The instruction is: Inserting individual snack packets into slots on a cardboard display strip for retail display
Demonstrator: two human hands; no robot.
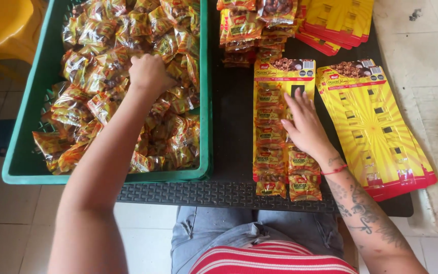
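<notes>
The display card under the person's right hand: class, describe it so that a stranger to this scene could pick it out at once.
Start at the black mat on the table, right of the green crate of snack packets. The display card is the yellow one lying under the right hand. Unlike the bare yellow cards stacked to its right, it already carries two columns of small packets.

Support: black ribbed plastic tabletop (234, 127) | far-left: green plastic crate (205, 101) heaped with small shiny snack packets | centre: yellow cardboard display card (275, 76) hung with packets | right: fanned stack of empty yellow-and-red display cards (376, 132) | far edge: loose pile of filled packets (242, 30); second stack of yellow cards (338, 23)
</notes>
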